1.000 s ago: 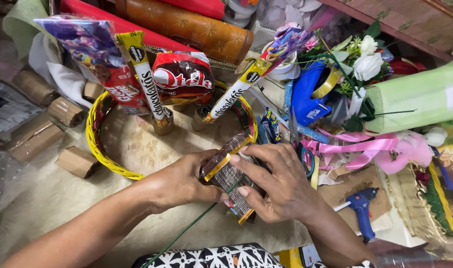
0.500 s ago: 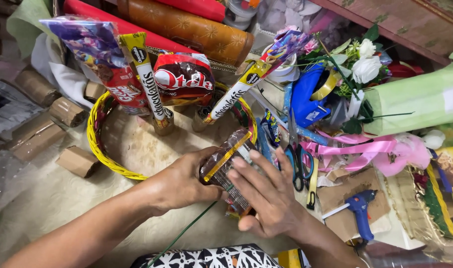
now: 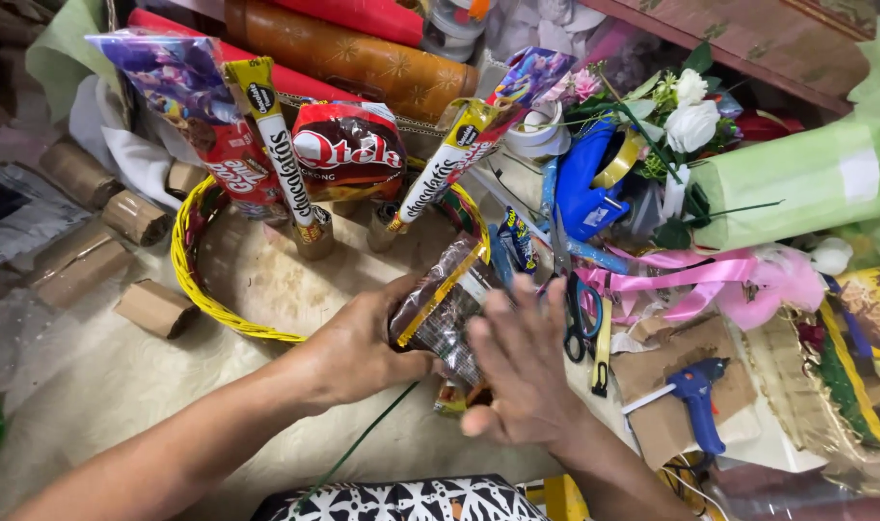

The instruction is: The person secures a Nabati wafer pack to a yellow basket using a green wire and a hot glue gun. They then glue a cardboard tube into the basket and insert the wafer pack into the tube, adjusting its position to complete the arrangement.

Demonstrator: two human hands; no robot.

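My left hand (image 3: 358,347) grips a clear snack packet with a yellow edge (image 3: 440,304) at its lower end, over the front rim of a round yellow wicker tray (image 3: 194,285). My right hand (image 3: 517,371) lies flat with fingers spread against the packet's right side, pressing on it. A thin green wire (image 3: 363,444) runs down from under the packet. At the back of the tray stand several snack packets on cardboard tubes: a red one (image 3: 348,150) and two long yellow sticks (image 3: 281,145).
Scissors (image 3: 580,309) lie right of my hands, a blue glue gun (image 3: 700,400) on cardboard further right. Pink ribbon (image 3: 710,275), white flowers (image 3: 690,121), a green paper roll (image 3: 797,178) and tape fill the right. Cardboard tubes (image 3: 136,217) lie on the left.
My right hand has let go of the packet, opened and slid down its right side. The left hand keeps hold; the packet has tilted up a little toward the tray.
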